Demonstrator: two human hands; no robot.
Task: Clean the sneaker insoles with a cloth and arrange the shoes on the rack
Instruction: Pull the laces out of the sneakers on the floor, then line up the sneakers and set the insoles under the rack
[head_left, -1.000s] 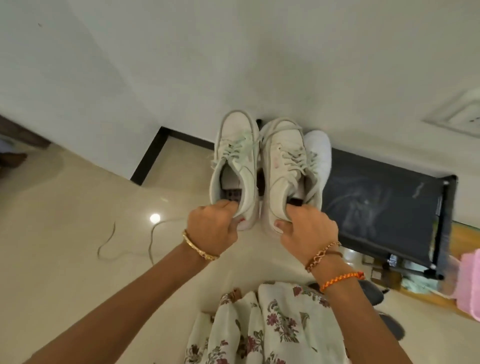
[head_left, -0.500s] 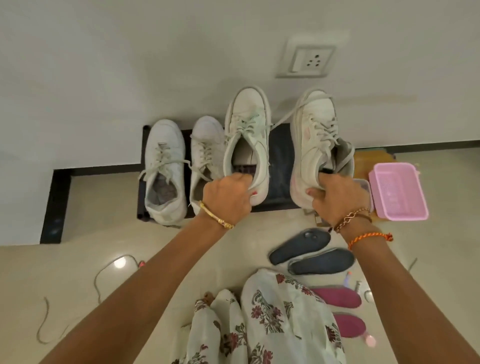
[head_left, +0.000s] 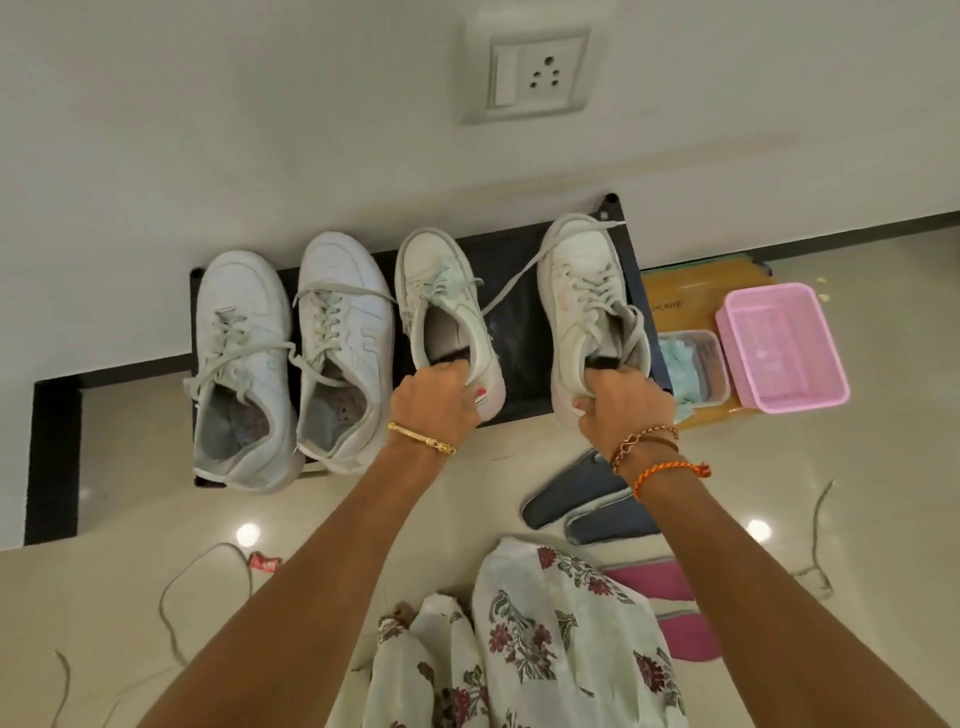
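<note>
A low black rack (head_left: 511, 291) stands against the white wall. Two white sneakers (head_left: 244, 364) (head_left: 345, 343) sit side by side on its left part. My left hand (head_left: 439, 400) grips the heel of a third white sneaker (head_left: 441, 306) on the rack's middle. My right hand (head_left: 621, 405) grips the heel of a fourth white sneaker (head_left: 587, 296) at the rack's right end. Two dark grey insoles (head_left: 587, 499) and two pink insoles (head_left: 670, 608) lie on the floor near my right forearm.
A pink plastic basket (head_left: 782, 345) and a clear box with pale cloths (head_left: 693, 369) rest on a yellow-brown board right of the rack. Loose laces (head_left: 176, 597) trail on the tiled floor. A wall socket (head_left: 535, 73) is above. My floral clothing fills the bottom.
Both held sneakers came down from the air onto the rack and spread apart, the right one moving to the rack's right end. The view swung right.
</note>
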